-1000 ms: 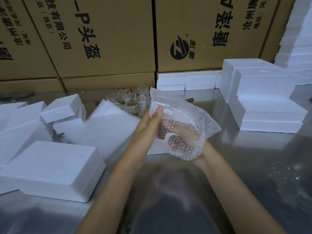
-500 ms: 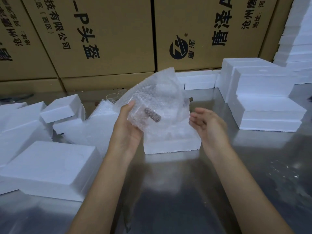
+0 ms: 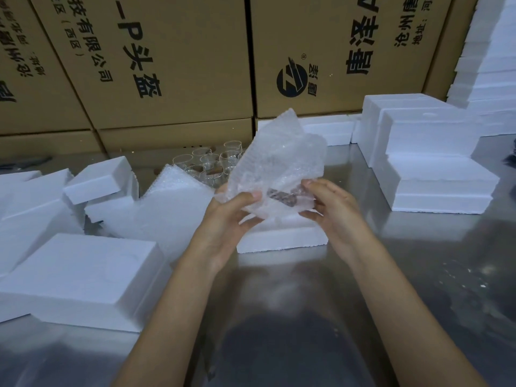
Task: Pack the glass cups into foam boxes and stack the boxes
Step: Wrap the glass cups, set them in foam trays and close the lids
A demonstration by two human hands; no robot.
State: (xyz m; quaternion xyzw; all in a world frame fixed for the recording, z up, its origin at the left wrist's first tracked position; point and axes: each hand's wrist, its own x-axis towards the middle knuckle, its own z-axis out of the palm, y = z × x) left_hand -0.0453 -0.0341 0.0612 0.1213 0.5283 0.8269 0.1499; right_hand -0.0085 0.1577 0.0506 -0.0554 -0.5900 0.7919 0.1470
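- We hold a bubble-wrap bundle (image 3: 275, 174) between our two hands, lifted clear of the steel bench (image 3: 321, 303); a brown handle shows through the wrap, but the glass inside is too blurred to make out.
- Our left hand (image 3: 231, 216) grips the bundle's lower left edge — thumb curled over the front, fingers underneath.
- Our right hand (image 3: 329, 205) pinches the right side of the bundle, fingertips pressed into the wrap.
- Directly below both hands sits an open foam box (image 3: 282, 238) on the bench.
- Beyond the left hand stands a cluster of unpacked glass cups (image 3: 212, 166), well apart from the bundle.
- Left of the left hand lies a stack of bubble-wrap sheets (image 3: 173, 210), and nearer us a closed foam box (image 3: 81, 277) among loose foam lids (image 3: 97, 180).
- Right of the right hand rise stacked foam boxes (image 3: 430, 163) — well apart from it.
- Printed cardboard cartons (image 3: 167, 65) wall off the far edge of the bench.
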